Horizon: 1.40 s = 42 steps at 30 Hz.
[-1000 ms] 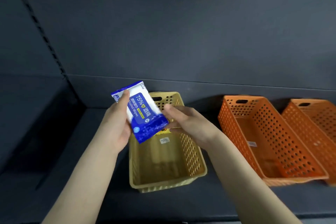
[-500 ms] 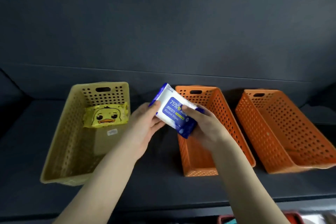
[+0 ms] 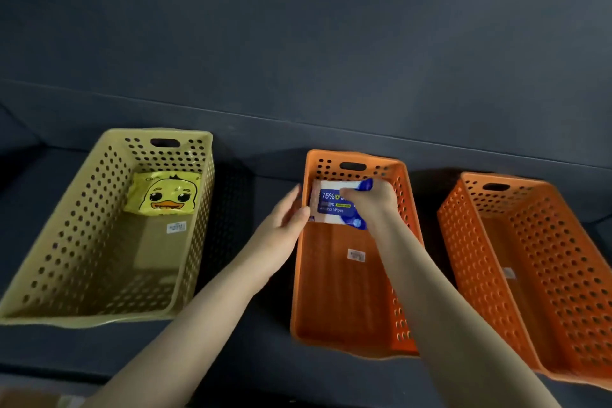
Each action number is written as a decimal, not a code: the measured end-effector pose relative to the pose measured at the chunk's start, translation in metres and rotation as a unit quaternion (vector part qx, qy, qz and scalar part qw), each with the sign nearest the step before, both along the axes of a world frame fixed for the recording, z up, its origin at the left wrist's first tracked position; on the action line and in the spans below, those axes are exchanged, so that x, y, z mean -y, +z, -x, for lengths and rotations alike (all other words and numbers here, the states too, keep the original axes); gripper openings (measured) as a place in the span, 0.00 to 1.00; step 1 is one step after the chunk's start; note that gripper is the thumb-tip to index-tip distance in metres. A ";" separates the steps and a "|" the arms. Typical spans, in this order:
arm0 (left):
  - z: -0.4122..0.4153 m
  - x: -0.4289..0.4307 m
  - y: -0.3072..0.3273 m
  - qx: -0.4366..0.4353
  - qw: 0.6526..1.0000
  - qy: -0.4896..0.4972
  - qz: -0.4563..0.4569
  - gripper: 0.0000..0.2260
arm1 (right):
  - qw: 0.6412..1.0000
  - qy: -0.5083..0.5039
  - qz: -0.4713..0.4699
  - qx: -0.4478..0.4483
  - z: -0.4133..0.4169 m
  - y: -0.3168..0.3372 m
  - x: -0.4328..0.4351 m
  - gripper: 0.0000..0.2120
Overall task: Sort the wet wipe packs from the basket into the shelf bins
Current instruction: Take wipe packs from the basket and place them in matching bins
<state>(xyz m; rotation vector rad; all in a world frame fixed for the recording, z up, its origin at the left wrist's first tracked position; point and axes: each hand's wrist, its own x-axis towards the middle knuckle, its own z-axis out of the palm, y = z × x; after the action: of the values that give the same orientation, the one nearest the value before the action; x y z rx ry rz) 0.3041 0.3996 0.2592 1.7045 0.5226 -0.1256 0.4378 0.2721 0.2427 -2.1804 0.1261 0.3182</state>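
Observation:
A blue and white alcohol wipe pack [image 3: 331, 204] stands against the back wall inside the middle orange bin [image 3: 334, 291]. My right hand [image 3: 374, 202] reaches into that bin and grips the pack's right side. Outside the bin's left wall, my left hand [image 3: 284, 219] hovers with relaxed fingers, the thumb near the rim and holding nothing. A yellow duck wipe pack [image 3: 164, 194] leans at the back of the beige bin [image 3: 66, 242] on the left.
A second orange bin [image 3: 546, 275] with nothing visible inside sits at the right on the dark shelf [image 3: 248, 358]. The shelf's dark back panel rises behind all three bins. A pale object shows at the bottom left corner.
The view shifted right and nearer to the bins. My right hand carried the blue pack from in front of the bins into the middle orange bin; my left hand let go of it.

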 end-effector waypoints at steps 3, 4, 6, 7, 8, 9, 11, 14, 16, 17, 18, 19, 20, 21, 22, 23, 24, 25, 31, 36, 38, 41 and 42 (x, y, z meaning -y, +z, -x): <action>0.002 0.001 -0.006 0.025 1.000 -0.016 -0.003 0.22 | 0.999 0.003 0.013 -0.050 -0.011 -0.016 -0.009 0.16; 0.002 0.002 -0.008 0.031 0.999 -0.020 -0.004 0.22 | 0.998 -0.002 0.003 -0.063 -0.012 -0.020 -0.010 0.16; 0.002 0.001 -0.011 0.035 0.999 -0.022 -0.003 0.23 | 0.998 -0.011 0.003 -0.070 -0.013 -0.027 -0.011 0.17; 0.002 0.000 -0.013 0.033 0.999 -0.022 -0.003 0.24 | 0.998 -0.013 0.011 -0.065 -0.013 -0.030 -0.011 0.17; 0.002 0.000 -0.014 0.031 0.999 -0.024 -0.003 0.25 | 0.998 -0.016 0.020 -0.057 -0.012 -0.031 -0.011 0.17; 0.001 -0.001 -0.014 0.027 0.999 -0.026 -0.001 0.25 | 0.998 -0.017 0.028 -0.050 -0.011 -0.032 -0.012 0.17; 0.001 -0.002 -0.015 0.027 0.999 -0.032 0.000 0.23 | 0.999 -0.011 0.043 -0.027 -0.008 -0.032 -0.012 0.17; 0.001 -0.005 -0.017 0.031 0.999 -0.031 0.008 0.23 | 0.999 -0.011 0.045 0.002 -0.003 -0.025 -0.006 0.17; 0.000 -0.006 -0.019 0.034 0.999 -0.028 0.013 0.25 | 0.998 -0.015 0.058 0.028 -0.002 -0.014 0.002 0.18; 0.000 -0.005 -0.019 0.037 0.999 -0.030 0.015 0.24 | 0.996 -0.011 0.076 0.045 -0.001 -0.010 0.006 0.20; -0.001 -0.004 -0.020 0.040 0.999 -0.034 0.015 0.24 | 0.994 -0.005 0.092 0.065 0.001 -0.007 0.010 0.22; -0.001 -0.003 -0.021 0.040 0.998 -0.036 0.014 0.24 | 0.991 0.005 0.100 0.088 0.004 -0.005 0.013 0.24; -0.001 -0.003 -0.021 0.038 0.999 -0.036 0.012 0.25 | 0.988 0.024 0.107 0.108 0.008 -0.006 0.015 0.24; -0.001 -0.002 -0.021 0.034 0.999 -0.035 0.008 0.25 | 0.984 0.053 0.120 0.118 0.013 -0.008 0.016 0.22; 0.000 -0.002 -0.020 0.031 0.999 -0.035 0.004 0.25 | 0.980 0.085 0.138 0.111 0.017 -0.012 0.017 0.20; 0.000 -0.001 -0.019 0.029 0.999 -0.034 0.000 0.25 | 0.978 0.112 0.151 0.090 0.020 -0.018 0.016 0.19; 0.001 -0.001 -0.017 0.028 0.999 -0.033 -0.001 0.25 | 0.978 0.126 0.154 0.062 0.023 -0.023 0.015 0.19; 0.001 0.000 -0.016 0.029 0.999 -0.031 0.004 0.24 | 0.979 0.130 0.153 0.040 0.024 -0.029 0.013 0.20; 0.002 0.004 -0.015 0.016 1.000 -0.001 0.018 0.23 | 0.973 0.127 0.182 0.062 0.019 -0.057 -0.002 0.20; 0.000 0.008 -0.013 0.008 1.000 0.010 -0.012 0.24 | 0.973 0.145 0.173 0.054 0.016 -0.056 -0.001 0.22; 0.003 0.007 -0.005 0.012 0.999 0.007 -0.042 0.22 | 0.968 0.174 0.174 0.049 0.016 -0.040 0.003 0.25; 0.009 0.000 0.012 0.053 0.993 0.002 -0.103 0.19 | 0.962 0.210 0.162 0.060 0.025 -0.001 0.018 0.25; 0.013 -0.004 0.018 0.072 0.991 0.005 -0.111 0.18 | 0.962 0.215 0.152 0.074 0.033 0.016 0.026 0.24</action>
<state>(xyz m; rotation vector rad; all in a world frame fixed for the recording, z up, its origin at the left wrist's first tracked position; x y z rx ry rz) 0.2913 0.4038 0.2768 1.9105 0.4503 0.0668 0.4048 0.2457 0.2584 -2.5189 -0.4147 0.3959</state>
